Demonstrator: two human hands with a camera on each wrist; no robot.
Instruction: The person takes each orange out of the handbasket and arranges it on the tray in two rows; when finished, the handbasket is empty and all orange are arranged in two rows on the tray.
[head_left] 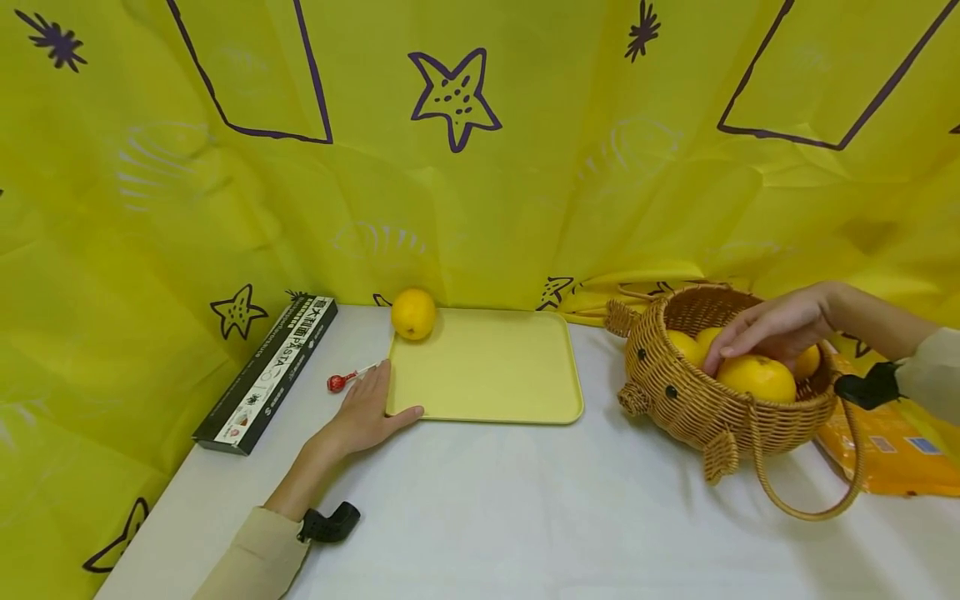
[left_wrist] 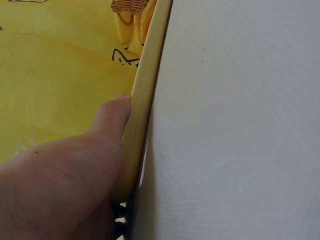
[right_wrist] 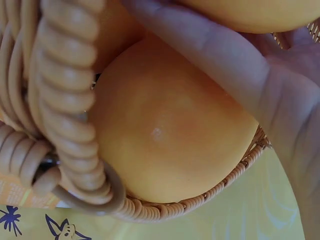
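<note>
My left hand (head_left: 360, 417) rests at the near left corner of a yellow tray (head_left: 487, 367). Its fingers lie straight along the left side and its thumb touches the front edge (left_wrist: 145, 85). Close to those fingers lies a red lollipop (head_left: 337, 383). An orange (head_left: 413, 314) sits at the tray's far left corner. On the right, my right hand (head_left: 772, 325) reaches into a wicker pig basket (head_left: 682, 417) of several oranges (head_left: 756, 379). In the right wrist view a digit (right_wrist: 200, 50) runs between two oranges; the fingertips are hidden, so a grip cannot be made out.
A black pasta box (head_left: 266, 375) lies at the left by the yellow cloth (head_left: 480, 208). An orange packet (head_left: 892, 450) lies right of the basket, partly behind it. The basket's looped handle (head_left: 813, 512) hangs out over the white tabletop (head_left: 510, 517).
</note>
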